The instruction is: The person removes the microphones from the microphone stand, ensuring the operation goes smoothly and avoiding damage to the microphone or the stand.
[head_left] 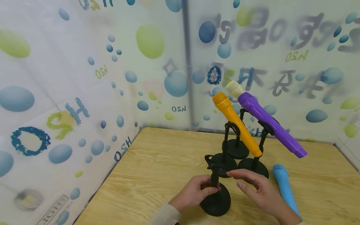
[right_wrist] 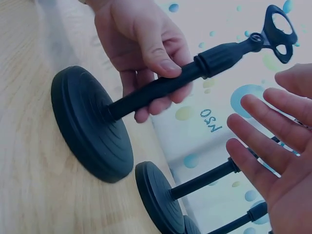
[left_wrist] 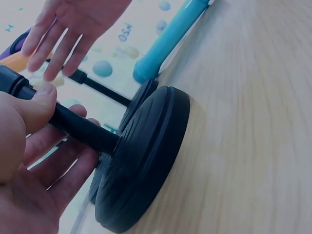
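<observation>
Left hand (head_left: 197, 192): foremost; thumb and fingers narrowed round the post (left_wrist: 85, 129) of the front stand (right_wrist: 168, 87).
Tabletop (head_left: 135, 175): pale wood, below the grip.
Rear stands (head_left: 237, 151): three, beyond the grip; an orange microphone (head_left: 239, 125) and a purple microphone (head_left: 272, 125) rest in clips, with a cream microphone (head_left: 234, 89) partly hidden behind.
Front stand: within the grip, roughly upright; judged best steadied by light, even pressure on the post, away from the neighbouring bases.
Blue microphone (head_left: 285, 187): lying on the tabletop, right of the grip and past the right hand (head_left: 261, 191).
Right hand: just right of the grip, fingers extended, holding nothing; best held clear of the rear stands.
Base (right_wrist: 87, 126): below the grip; whether it bears fully on the tabletop cannot be told.
Clip (right_wrist: 269, 39): above the grip, holding nothing, near the right fingertips.
</observation>
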{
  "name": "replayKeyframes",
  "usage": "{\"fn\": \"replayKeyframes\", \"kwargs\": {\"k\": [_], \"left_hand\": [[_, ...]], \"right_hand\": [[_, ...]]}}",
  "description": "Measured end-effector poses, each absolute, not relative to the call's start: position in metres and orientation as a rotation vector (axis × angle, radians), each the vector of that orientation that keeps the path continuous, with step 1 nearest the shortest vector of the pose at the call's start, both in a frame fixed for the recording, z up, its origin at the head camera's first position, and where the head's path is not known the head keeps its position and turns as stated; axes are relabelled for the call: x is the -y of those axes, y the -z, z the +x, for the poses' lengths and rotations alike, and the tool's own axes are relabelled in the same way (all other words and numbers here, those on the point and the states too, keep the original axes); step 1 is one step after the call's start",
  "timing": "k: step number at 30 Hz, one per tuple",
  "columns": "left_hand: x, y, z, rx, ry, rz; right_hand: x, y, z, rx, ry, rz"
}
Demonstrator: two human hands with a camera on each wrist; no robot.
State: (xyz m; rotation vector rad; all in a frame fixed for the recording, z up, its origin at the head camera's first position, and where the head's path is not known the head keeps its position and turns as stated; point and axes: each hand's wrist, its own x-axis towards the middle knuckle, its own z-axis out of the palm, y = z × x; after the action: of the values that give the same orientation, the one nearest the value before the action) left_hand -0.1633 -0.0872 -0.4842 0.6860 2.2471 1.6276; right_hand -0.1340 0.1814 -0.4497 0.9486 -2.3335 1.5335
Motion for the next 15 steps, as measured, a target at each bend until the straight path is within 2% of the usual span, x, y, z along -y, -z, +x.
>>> {"fn": "replayKeyframes", "kwargs": {"k": [15], "left_hand": [[0.136, 0.48, -0.177, -2.452, -1.621, 0.607]], "right_hand": [[-0.168, 0.45, -0.145, 2.342, -1.574, 0.96]]}}
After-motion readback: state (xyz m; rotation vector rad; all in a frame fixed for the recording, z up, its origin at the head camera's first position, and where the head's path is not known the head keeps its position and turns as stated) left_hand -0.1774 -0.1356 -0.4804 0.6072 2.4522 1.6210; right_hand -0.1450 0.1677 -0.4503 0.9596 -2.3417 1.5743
